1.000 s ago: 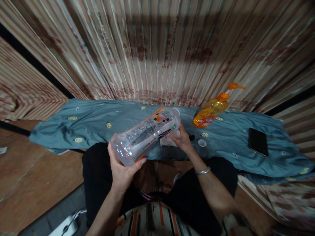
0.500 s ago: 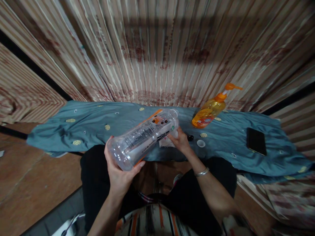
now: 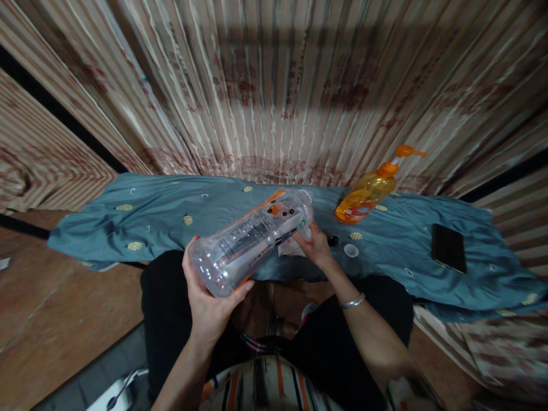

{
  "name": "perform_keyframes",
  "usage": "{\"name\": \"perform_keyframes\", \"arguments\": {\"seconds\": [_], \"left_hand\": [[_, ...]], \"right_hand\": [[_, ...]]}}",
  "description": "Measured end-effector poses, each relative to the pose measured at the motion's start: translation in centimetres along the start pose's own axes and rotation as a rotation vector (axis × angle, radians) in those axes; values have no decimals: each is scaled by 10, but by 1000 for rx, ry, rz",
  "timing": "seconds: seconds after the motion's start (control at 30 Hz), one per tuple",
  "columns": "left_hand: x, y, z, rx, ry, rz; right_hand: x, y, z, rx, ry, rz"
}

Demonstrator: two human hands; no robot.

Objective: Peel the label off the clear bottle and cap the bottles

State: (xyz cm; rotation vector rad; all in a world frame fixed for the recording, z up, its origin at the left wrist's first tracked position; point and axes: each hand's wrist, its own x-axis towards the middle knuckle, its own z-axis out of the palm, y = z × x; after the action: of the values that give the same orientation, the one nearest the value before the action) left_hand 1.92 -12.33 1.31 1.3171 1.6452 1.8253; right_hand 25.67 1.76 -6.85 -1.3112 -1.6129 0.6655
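Left hand (image 3: 212,305) spreading wide, grasping bottle (image 3: 252,245) by base, thumb and fingers wrapping opposite sides. Right hand (image 3: 317,246) half curling against neck end; fingertips hiding partly, so whether gripping, cannot tell. Bottle slanting between hands, apparently empty. Judging progress: bottle already sitting in hands, handling seemingly underway, release not yet showing. White cap (image 3: 351,250) lying just beside right hand; pump bottle (image 3: 357,202) standing beyond it; phone (image 3: 448,248) resting well to its right.
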Motion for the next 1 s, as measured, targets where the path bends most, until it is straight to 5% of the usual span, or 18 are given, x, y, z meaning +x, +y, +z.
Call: {"name": "perform_keyframes", "arguments": {"seconds": [1.0], "left_hand": [[-1,4,-1,12,5,-9]], "right_hand": [[0,1,0,-40,-24,1]]}}
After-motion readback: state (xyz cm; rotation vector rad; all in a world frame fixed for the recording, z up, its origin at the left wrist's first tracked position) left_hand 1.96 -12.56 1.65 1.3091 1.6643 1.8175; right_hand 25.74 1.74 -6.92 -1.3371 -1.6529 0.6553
